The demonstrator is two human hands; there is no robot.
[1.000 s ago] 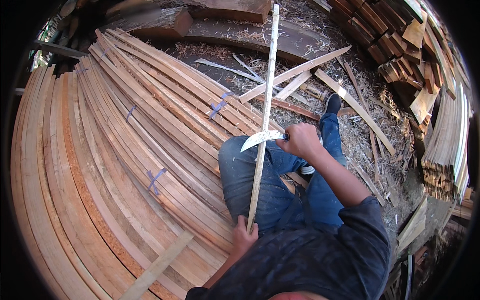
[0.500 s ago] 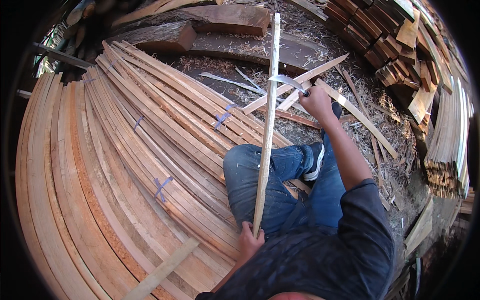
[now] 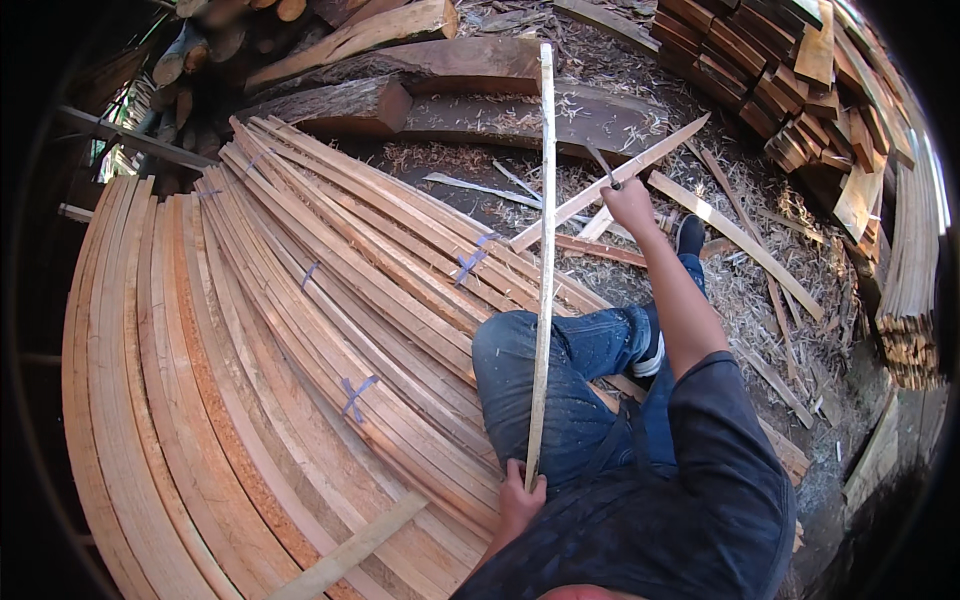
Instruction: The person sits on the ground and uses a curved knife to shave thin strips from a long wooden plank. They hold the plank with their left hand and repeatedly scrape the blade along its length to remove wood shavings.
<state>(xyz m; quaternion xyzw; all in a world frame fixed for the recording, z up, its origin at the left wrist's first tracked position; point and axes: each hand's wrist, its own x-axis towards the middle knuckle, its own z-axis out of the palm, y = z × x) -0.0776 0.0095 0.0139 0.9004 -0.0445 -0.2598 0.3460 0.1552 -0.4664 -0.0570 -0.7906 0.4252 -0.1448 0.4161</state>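
Note:
My left hand [image 3: 519,497] is closed around the near end of a long, thin wooden strip [image 3: 545,270]. The strip runs away from me over my bent left leg, its far end near the dark beams. In my right hand [image 3: 629,205] is the handle of a knife [image 3: 601,161], held out at arm's length to the right of the strip. The blade points up and left, apart from the strip. Beyond and beside it, pale offcut sticks [image 3: 655,160] lie crossed on the ground.
Long planks and strips [image 3: 330,330], some bundled with purple ties [image 3: 358,396], spread over the left side. Thick timber beams [image 3: 470,62] lie ahead. Stacked boards [image 3: 790,90] and a bundle of slats [image 3: 908,270] stand at the right. Wood shavings [image 3: 760,230] litter the ground.
The knife has moved off the strip to its right, its blade turned more upward. The strip stands more upright in the picture, and the whole view has shifted slightly.

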